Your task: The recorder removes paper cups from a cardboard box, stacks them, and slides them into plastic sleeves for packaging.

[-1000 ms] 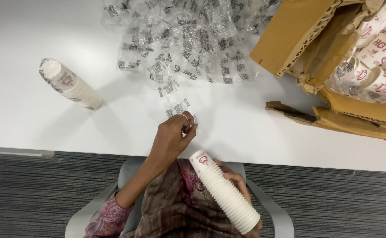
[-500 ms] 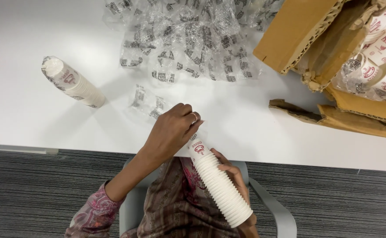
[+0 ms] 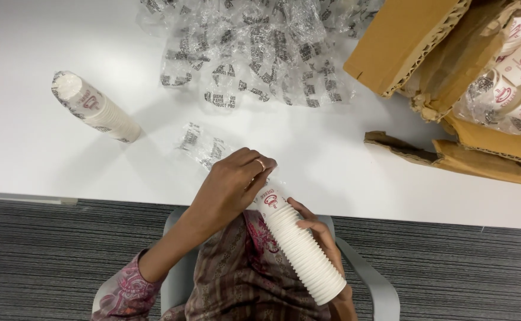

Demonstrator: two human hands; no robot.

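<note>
My right hand [image 3: 315, 230] grips a long stack of white paper cups [image 3: 303, 252], tilted over my lap with its top end at the white table's [image 3: 343, 166] front edge. Fingers of my left hand [image 3: 230, 184] are closed at the top cup, pinching a strip of clear printed plastic wrap [image 3: 202, 145]. The strip trails up and left from the hand onto the table.
A second stack of cups [image 3: 97, 108] lies on the table at the left. A pile of crumpled plastic wrap [image 3: 260, 50] lies at the back. An opened cardboard box [image 3: 406, 44] with wrapped cups [image 3: 519, 77] stands at the right. Below me are a grey chair [image 3: 379, 291] and striped carpet.
The cup stack has come up and left towards the table edge. My left hand moved from the plastic strip on the table back to the stack's top, and the strip slid left.
</note>
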